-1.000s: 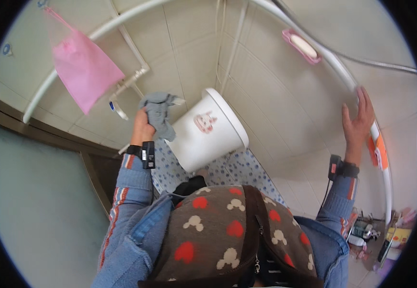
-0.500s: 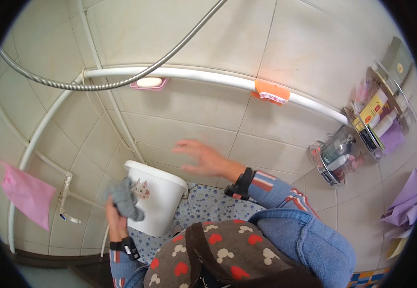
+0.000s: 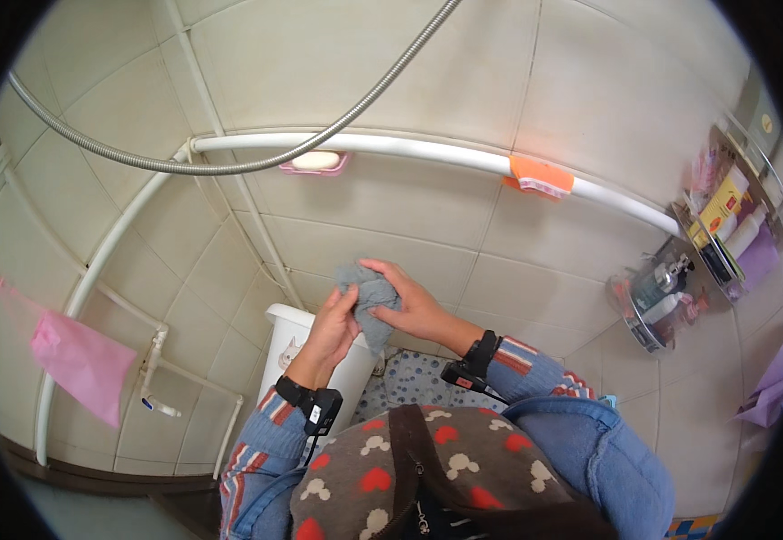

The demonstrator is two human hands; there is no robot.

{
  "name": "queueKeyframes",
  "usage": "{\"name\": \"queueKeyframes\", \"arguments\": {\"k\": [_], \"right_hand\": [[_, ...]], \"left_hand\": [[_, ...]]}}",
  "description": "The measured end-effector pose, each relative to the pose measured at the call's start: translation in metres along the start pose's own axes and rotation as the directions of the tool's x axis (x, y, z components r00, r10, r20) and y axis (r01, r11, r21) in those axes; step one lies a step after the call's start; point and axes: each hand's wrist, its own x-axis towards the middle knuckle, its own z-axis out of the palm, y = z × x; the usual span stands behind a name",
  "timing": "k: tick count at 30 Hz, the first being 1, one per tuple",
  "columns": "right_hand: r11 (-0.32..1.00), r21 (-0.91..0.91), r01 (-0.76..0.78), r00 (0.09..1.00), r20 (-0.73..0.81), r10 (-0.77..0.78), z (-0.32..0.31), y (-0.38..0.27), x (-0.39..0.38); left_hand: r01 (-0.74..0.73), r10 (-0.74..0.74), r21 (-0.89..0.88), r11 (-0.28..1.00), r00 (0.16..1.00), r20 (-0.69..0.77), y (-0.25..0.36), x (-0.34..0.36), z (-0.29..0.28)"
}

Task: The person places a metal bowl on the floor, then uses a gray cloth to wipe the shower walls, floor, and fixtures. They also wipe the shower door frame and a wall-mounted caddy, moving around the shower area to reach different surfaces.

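Observation:
A crumpled grey cloth [image 3: 371, 306] is held between both my hands, in front of the tiled wall. My left hand [image 3: 330, 335] grips its left side, with the thumb laid over the fabric. On the other side my right hand [image 3: 411, 304] closes round it, fingers at the top and thumb below. Beneath my left hand stands a white bin [image 3: 280, 337] with a cat picture on its side, partly covered by my forearm.
A white pipe rail [image 3: 427, 148] crosses the wall, with an orange cloth [image 3: 540, 175] over it and a soap dish [image 3: 319, 169] beneath. A metal shower hose [image 3: 256, 166] hangs across the front. Wire racks with bottles [image 3: 648, 337] are at right; a pink bag [image 3: 81, 360] hangs left.
My left hand has brought the grey cloth up and to the right, away from the bin's side. My right hand, spread and apart before, now grips the cloth too.

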Motion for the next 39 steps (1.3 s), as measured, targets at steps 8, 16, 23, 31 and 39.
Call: {"name": "queueKeyframes", "arguments": {"k": [8,16,23,31,39], "right_hand": [[0.936,-0.304,0.176,0.965,-0.136,-0.225,-0.017,-0.003,0.023],[0.999,-0.014,-0.048,0.982,-0.184,0.044,0.020,0.003,-0.018],[0.904,-0.304,-0.301,0.910,-0.373,0.178,0.003,0.018,-0.061],[0.545,-0.253,-0.799,0.493,-0.796,0.352,0.001,0.000,-0.205],[0.328,0.123,-0.937,-0.218,-0.937,-0.274,-0.026,-0.095,-0.434]], "left_hand": [[-0.063,0.074,0.195,0.979,0.996,-0.051,0.010,0.003,0.003],[0.138,-0.141,0.057,0.989,0.989,0.053,-0.015,0.001,0.000],[0.473,-0.504,0.192,0.860,0.845,0.178,-0.048,0.075,-0.010],[0.707,-0.772,0.310,0.636,0.574,0.273,-0.125,0.102,0.010],[0.725,-0.828,0.399,0.561,0.491,0.272,-0.169,0.097,0.065]]}}
